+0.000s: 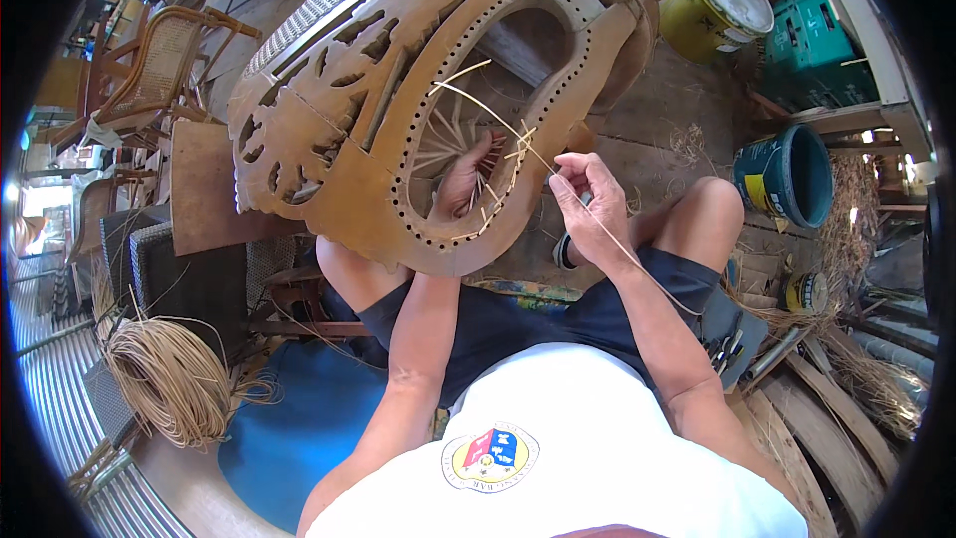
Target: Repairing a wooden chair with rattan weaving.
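A carved, varnished wooden chair frame [428, 90] leans across my lap, a rounded opening in it ringed by small drilled holes. Thin pale cane strands [453, 134] run through the opening, and short ends stick out of the holes along its right rim. My right hand [593, 204] is closed, thumb and fingers pinching a long cane strand [535, 151] that trails down beside the forearm. My left hand [468, 179] reaches behind the frame and shows through the opening, close to the strands at the right rim. Its fingertips are partly hidden, so its grip is unclear.
A coil of cane [167, 379] lies at the lower left beside a blue surface [299, 428]. To the right stand a dark blue bucket [787, 179], a green crate [812, 40] and a yellow pail [712, 10]. A chair with a woven back [159, 60] stands at left.
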### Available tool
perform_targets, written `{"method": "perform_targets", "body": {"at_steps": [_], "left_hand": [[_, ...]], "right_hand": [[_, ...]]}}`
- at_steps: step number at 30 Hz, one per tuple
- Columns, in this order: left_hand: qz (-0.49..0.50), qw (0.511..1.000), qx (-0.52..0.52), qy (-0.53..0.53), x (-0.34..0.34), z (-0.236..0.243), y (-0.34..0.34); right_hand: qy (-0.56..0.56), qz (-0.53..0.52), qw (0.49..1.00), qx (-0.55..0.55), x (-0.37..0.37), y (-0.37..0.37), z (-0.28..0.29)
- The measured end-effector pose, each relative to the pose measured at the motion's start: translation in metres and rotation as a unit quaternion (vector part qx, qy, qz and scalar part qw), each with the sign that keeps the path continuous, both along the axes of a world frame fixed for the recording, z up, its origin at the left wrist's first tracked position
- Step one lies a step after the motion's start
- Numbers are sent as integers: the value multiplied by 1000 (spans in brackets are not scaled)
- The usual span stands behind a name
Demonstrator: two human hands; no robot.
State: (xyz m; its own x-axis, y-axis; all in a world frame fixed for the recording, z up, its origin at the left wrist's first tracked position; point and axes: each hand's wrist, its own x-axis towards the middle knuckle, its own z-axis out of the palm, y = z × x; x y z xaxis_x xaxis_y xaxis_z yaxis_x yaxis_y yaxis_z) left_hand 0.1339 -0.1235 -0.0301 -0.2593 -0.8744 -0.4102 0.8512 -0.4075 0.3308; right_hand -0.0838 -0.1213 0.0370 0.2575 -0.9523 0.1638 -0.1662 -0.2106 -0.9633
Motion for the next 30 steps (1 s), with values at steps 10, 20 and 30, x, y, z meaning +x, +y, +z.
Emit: {"method": "perform_targets", "body": {"at_steps": [10, 20, 30], "left_hand": [[-5, 1000, -9, 26, -13, 18, 2], [-2, 997, 49, 67, -14, 9, 0], [66, 985, -54, 151, -10, 4, 4]], "right_hand": [[165, 69, 971, -155, 14, -35, 35], [147, 135, 966, -162, 21, -38, 35], [174, 209, 922, -274, 29, -59, 43]]}}
